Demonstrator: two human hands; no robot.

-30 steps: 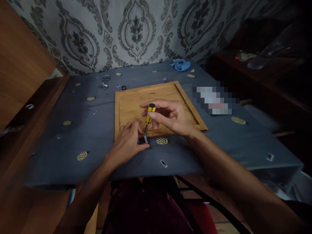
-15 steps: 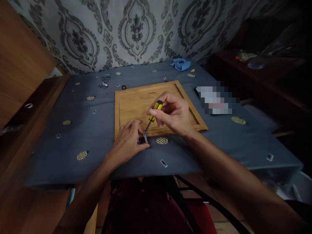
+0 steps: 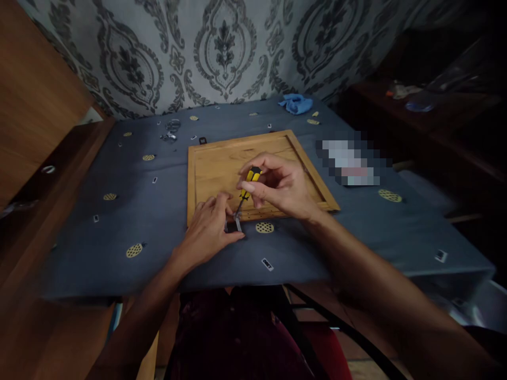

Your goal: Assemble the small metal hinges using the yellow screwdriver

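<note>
A wooden panel point(image 3: 222, 163) with a raised frame lies flat on the cloth-covered table. My right hand point(image 3: 283, 184) pinches the yellow-and-black handle of a screwdriver point(image 3: 250, 182), its shaft slanting down to the left. The screwdriver's tip meets a small metal hinge point(image 3: 238, 224) at the panel's near edge. Around that hinge, my left hand point(image 3: 209, 224) is closed, thumb on the near side and fingers on the panel side. Part of the hinge is hidden behind the fingers. A row of small dark holes shows along the near frame, right of the hinge.
Shiny metal pieces point(image 3: 170, 132) lie at the table's back left. A blue cloth point(image 3: 296, 104) sits at the back, and a blurred-out flat item point(image 3: 350, 163) is right of the panel. Wooden furniture point(image 3: 51, 174) borders the left side; a patterned curtain point(image 3: 174, 58) hangs behind.
My right hand and the screwdriver handle have shifted and turned slightly, with the tip still at the hinge. My left hand stays in place. The whole view has shifted a little.
</note>
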